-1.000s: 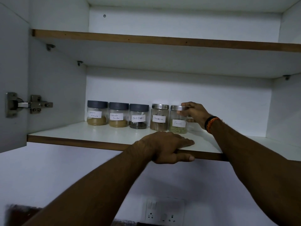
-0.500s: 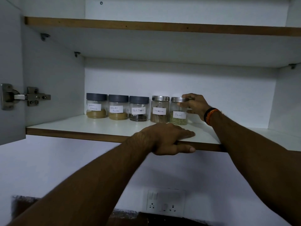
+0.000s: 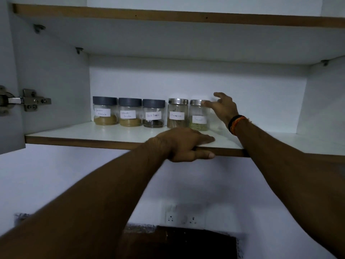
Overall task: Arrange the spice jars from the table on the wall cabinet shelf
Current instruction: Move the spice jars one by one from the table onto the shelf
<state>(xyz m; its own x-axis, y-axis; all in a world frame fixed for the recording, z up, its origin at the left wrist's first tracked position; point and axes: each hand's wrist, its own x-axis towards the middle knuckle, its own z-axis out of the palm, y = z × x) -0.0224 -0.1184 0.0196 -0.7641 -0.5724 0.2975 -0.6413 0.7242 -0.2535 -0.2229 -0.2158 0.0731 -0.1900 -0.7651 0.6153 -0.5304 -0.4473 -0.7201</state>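
Note:
Several labelled spice jars stand in a row at the back of the white cabinet shelf (image 3: 78,132). From the left: the garam masala jar (image 3: 105,111), the coriander powder jar (image 3: 130,112) and the black pepper jar (image 3: 153,114), all with dark lids. Then come the steel-lidded cinnamon jar (image 3: 177,114) and the fennel jar (image 3: 198,115). My right hand (image 3: 223,109) is beside the fennel jar with fingers spread; the thumb tip is at the jar's lid. My left hand (image 3: 184,144) grips the shelf's front edge, fingers on top and thumb on the wooden edge.
An upper shelf (image 3: 168,16) runs above. The open door's hinge (image 3: 26,100) is at the left. A wall socket plate (image 3: 182,216) and a dark surface (image 3: 186,242) lie below. Shelf room to the right of the jars is bare.
My right hand has let go of the fennel jar's lid and opened its fingers, pulling slightly right. My left hand stays on the shelf edge. The view tilted a little.

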